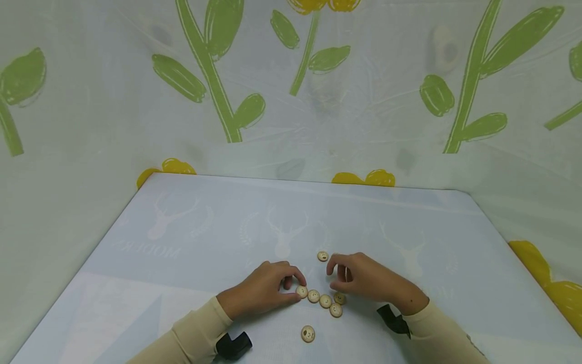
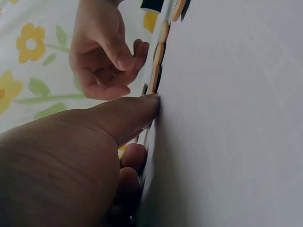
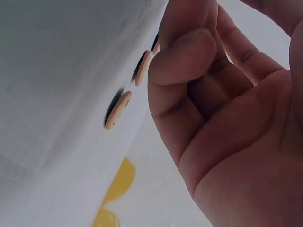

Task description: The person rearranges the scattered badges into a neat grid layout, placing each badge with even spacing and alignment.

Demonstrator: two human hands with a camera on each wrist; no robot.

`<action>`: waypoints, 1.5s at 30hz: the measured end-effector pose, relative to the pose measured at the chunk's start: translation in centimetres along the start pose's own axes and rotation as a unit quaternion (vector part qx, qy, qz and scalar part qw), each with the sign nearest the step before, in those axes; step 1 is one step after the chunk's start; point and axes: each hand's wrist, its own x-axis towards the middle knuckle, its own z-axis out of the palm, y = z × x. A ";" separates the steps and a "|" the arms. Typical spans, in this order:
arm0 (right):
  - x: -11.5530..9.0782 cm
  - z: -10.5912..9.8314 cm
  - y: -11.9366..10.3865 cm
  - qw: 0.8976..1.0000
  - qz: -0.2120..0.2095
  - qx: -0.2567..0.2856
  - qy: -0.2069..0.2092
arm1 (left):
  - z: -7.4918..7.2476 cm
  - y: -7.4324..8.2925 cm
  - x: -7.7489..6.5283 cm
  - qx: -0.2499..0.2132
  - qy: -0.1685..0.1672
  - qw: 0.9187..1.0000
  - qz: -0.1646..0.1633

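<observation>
Seven pale wooden buttons lay on the table [image 1: 136, 313], all well short of its far edge and well in from the left and right edges. Four of them made a slanting row. The left hand [image 1: 261, 289] pinched the row's left-end button [image 1: 302, 291] by its rim, thumb and index fingertip on opposite sides. From there the row drew toward the right edge and slightly away from the far edge; at its other end a fifth button [image 1: 339, 298] lay on the far-edge side, just beside the last one, though contact between them could not be told. One loose button [image 1: 323, 256] lay apart, nearer the far edge; another [image 1: 307, 333] lay apart on the opposite side of the row.

The right hand [image 1: 366, 277] hung over the table beside the fifth button, fingers loosely bent, thumb and fingertip apart, with nothing seen between them.

The buttons looked light, stiff and hard to break, but thin and apt to skid on the smooth surface under a sideways nudge. The rim seemed the place to take hold, with two fingertips low on opposite sides; a flat fingertip on the face probably suited sliding. Within the row, a clumsy grip could easily have pushed neighbours askew.
</observation>
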 end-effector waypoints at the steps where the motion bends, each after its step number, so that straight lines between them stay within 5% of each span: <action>1: 0.0 0.0 0.0 1.000 -0.003 0.003 -0.003 | 0.0 0.0 0.0 0.000 0.001 1.000 0.001; 24: -0.2 1.4 -1.2 0.998 -0.025 0.017 -0.049 | 0.1 0.0 -0.1 0.000 0.010 1.000 0.019; 45: -0.3 1.9 -1.5 0.998 -0.041 -0.011 -0.043 | 0.0 0.0 0.0 -0.004 0.004 1.000 0.015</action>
